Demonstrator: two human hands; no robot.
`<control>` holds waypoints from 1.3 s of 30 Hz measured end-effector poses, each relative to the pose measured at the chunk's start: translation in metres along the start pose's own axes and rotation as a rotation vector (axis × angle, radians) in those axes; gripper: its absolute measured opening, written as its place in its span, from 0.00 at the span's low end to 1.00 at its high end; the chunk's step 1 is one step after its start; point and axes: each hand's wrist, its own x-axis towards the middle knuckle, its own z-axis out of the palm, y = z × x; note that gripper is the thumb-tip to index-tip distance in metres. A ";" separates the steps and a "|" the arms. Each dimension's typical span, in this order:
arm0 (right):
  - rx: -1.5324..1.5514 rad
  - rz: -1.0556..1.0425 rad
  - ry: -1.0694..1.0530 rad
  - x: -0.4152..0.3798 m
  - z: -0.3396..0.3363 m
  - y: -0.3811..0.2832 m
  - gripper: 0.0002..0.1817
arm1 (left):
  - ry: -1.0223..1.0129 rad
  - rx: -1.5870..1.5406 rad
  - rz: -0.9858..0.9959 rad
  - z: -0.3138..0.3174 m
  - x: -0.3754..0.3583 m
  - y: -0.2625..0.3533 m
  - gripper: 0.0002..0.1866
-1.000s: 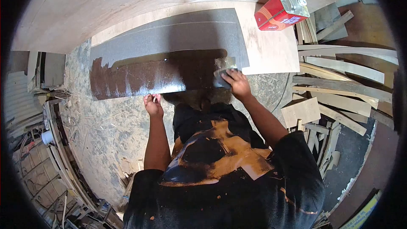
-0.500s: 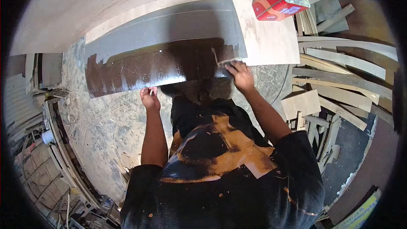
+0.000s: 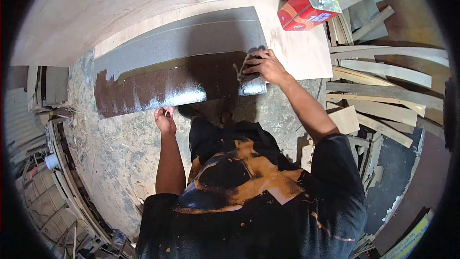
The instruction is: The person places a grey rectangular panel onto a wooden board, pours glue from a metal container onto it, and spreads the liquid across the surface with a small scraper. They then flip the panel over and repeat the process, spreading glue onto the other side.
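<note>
A dark laminate-like sheet lies in front of me, dull grey along its far side. A wet, shiny brown coat covers its near side. My right hand is over the sheet's right end, fingers curled round a small flat spreader with a thin pale edge; the fingers hide most of it. At the near edge, my left hand is closed, its fingertips pinching the sheet's rim left of the middle.
A red metal can with a white cap stands on the pale plywood board under the sheet. Wood strips and offcuts are piled at the right. More scrap timber lines the left. Stained floor shows between.
My right hand has moved away from me, from the sheet's near right corner to farther up its right end, with the spreader. My left hand stays at the near edge.
</note>
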 end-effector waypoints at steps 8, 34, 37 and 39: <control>-0.152 -0.118 -0.144 0.008 -0.010 0.064 0.15 | 0.003 0.020 -0.011 -0.009 0.005 -0.003 0.04; -0.054 0.668 -0.163 -0.069 0.046 -0.097 0.20 | -0.147 -0.011 -0.144 -0.012 0.005 0.016 0.06; 0.238 0.874 0.027 -0.056 0.031 -0.098 0.19 | -0.168 0.046 -0.248 -0.016 0.004 0.024 0.06; 0.179 0.978 0.092 -0.031 0.018 -0.102 0.18 | -0.190 0.076 -0.263 -0.020 0.005 0.030 0.06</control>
